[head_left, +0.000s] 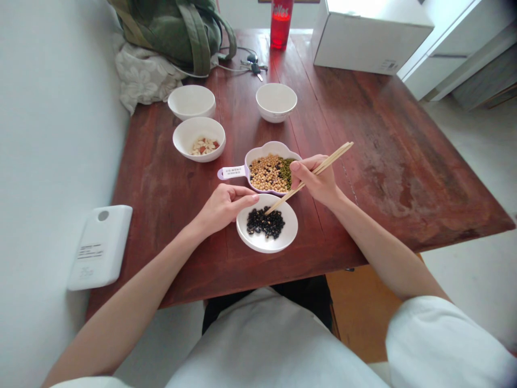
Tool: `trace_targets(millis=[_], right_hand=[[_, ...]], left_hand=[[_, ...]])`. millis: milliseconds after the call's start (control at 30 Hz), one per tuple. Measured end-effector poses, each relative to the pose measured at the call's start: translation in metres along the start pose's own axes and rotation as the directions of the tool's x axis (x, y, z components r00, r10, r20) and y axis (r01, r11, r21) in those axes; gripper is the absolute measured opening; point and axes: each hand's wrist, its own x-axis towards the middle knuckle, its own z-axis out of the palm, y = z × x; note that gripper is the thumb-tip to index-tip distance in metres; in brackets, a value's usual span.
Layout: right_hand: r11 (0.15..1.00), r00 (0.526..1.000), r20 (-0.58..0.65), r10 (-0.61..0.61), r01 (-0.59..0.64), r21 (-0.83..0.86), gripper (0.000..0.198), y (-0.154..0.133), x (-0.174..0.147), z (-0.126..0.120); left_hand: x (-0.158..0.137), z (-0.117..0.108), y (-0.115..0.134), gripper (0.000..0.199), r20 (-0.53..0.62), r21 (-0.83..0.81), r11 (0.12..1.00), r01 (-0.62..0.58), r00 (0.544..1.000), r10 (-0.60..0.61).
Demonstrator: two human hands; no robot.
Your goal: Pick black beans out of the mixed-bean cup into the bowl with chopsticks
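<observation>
Centrally, a white bowl of black beans is set near the close edge of a reddish-brown tabletop; directions are given clockwise around it. At two o'clock, a pair of wooden chopsticks is gripped by the right hand, its fingers closed around them; their tips are lowered to the beans, though whether one is pinched cannot be told. At ten o'clock, the bowl's rim is touched by the thumb of the left hand, whose fingers are partly bent, loosely gathered; whether the rim is pinched cannot be told. At twelve o'clock, just beyond the bowl, a scalloped, purple-edged dish is filled with yellowish beans and green beans, with dark ones scattered among them; its handle is pointed left. Near eleven, nut pieces are held in another white bowl.
</observation>
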Motion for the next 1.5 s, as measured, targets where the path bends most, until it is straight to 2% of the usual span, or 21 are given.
trace_targets(millis=[567,800,1067,1500], right_hand=[[1.0,1.0,0.006,-0.004,0.004,0.0,0.059,-0.0031,0.0002,0.0],[1.0,1.0,0.008,0.001,-0.001,-0.02,0.06,-0.0015,-0.0006,-0.0003],[1.0,1.0,0.007,0.002,-0.002,-0.028,0.06,-0.0014,-0.0008,-0.0003],[1.0,0.999,0.045,0.016,-0.016,-0.004,0.057,-0.0041,-0.0012,-0.0004]], left_hand=[[-0.0008,-0.001,0.0017,0.044,0.047,0.05,0.998,0.035,0.998,-0.037],[-0.0021,0.0008,0.0021,0.038,0.025,0.025,1.0,-0.003,1.0,0.002],[-0.0004,-0.0001,0.0012,0.034,0.04,-0.038,0.999,0.027,0.999,-0.025],[0.0009,0.0009,-0.0022,0.034,-0.012,-0.092,0.994,0.056,0.998,-0.058]])
